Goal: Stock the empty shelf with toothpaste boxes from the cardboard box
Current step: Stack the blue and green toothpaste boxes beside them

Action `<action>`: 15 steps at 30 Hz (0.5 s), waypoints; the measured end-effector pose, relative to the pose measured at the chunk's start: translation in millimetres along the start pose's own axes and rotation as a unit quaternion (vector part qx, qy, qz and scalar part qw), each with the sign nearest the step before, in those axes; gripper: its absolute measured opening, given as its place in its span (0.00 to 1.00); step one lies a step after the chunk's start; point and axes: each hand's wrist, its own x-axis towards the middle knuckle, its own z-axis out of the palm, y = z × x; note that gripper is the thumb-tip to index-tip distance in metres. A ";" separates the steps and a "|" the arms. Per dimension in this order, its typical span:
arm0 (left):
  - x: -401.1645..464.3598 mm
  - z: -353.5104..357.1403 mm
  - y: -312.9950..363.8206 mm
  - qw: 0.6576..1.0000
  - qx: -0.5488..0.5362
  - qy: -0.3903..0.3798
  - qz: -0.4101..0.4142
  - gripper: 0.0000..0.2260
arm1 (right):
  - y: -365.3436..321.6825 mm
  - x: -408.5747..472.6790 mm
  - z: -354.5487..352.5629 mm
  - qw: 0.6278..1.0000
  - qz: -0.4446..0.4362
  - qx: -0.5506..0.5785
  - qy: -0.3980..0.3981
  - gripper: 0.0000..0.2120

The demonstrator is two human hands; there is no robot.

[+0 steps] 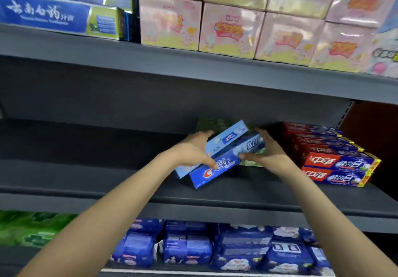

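Both hands on a bundle of toothpaste boxes, mid shelf (90, 182), just left of the red stack (336, 158).

Left hand (193, 151): grip wraps the bundle's left side, thumb across the front of the Crest box (226, 162), fingers curled over the far edge.

Right hand (271, 153): grip clamps the right side, thumb tip on the Crest box face, fingers reaching over the back.

Bundle contents: dark blue Crest box in front, light blue box (224, 138) behind it, green boxes (212, 124) at the rear and also peeking out under my right palm. Count of green ones: cannot tell, blurred. Whole bundle sits skewed, near end swung left, far end toward the red stack. Near corner of the Crest box touches the shelf; cannot tell if the rest is resting or lifted.

Red stack: red-and-blue boxes in two layers, running front to back, right of the bundle, close but apart from my right hand.

Left of the bundle the shelf is bare grey.

Above: blue long boxes (58, 13) at left, pink packs (230, 28) over the bundle and red stack. Below: blue packs (187, 246) under the bundle, green packs (32, 227) to their left.
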 end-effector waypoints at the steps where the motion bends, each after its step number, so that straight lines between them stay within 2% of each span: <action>1: 3.0 0.5 0.4 1.000 0.003 0.004 -0.001 0.40 | 2.8 5.3 -4.3 1.000 0.001 -0.005 -0.012 0.33; 4: 8.0 2.3 1.0 0.999 -0.011 0.041 -0.022 0.38 | 6.6 12.2 -9.2 1.000 -0.016 -0.020 0.017 0.30; 8: 9.9 5.4 2.3 0.997 0.002 0.073 -0.041 0.26 | 28.9 5.1 2.8 0.984 -0.026 -0.133 0.113 0.28; 11: 9.4 6.7 3.9 0.997 0.003 0.070 -0.028 0.17 | 47.2 -1.5 11.3 0.970 0.001 -0.205 0.130 0.29; 13: 8.7 6.5 4.2 0.997 -0.004 0.074 -0.018 0.17 | 54.0 -4.1 14.3 0.955 -0.034 -0.259 0.143 0.26; 15: 8.8 5.7 3.3 0.996 -0.031 0.078 -0.010 0.18 | 54.4 -1.6 15.2 0.955 -0.043 -0.278 0.095 0.25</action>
